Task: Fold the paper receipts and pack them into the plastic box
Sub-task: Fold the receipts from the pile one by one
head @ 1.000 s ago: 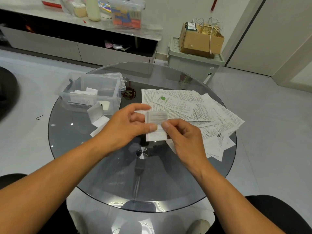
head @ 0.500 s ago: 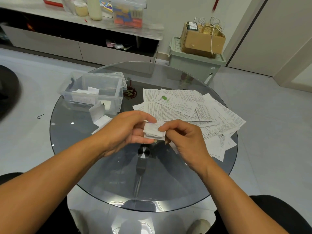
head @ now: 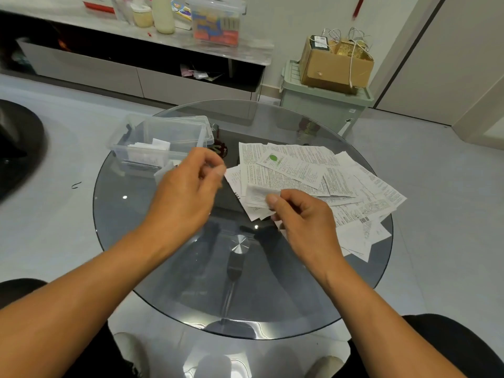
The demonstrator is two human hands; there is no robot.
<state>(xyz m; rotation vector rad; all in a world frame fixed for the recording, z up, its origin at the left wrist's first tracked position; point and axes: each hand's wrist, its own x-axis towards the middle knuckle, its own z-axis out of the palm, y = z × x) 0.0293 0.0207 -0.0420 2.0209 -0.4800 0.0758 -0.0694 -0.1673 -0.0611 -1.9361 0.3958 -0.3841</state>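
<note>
Folded receipt [head: 259, 196]: pinched in right hand [head: 305, 222], long axis pointing left. Left hand [head: 185, 192]: loosely curled, holding nothing visible. Plastic box [head: 161, 144]: beyond left hand, nearer it. Unfolded receipts [head: 327, 181]: beyond right hand, on counter [head: 163, 268].

The folded receipt [head: 259, 196] pinched at the fingertips of the right hand [head: 305, 216] is thin matt white paper with grey print. Behind these fingers lie the loose receipts [head: 321, 178], also matt paper, some creased. Beyond the fingers of the left hand [head: 185, 189] stands the plastic box [head: 161, 143], clear and smooth. Under both hands the round table [head: 163, 268] is dark glossy glass with reflections, and its centre cap [head: 239, 245] looks like brushed metal.
</note>
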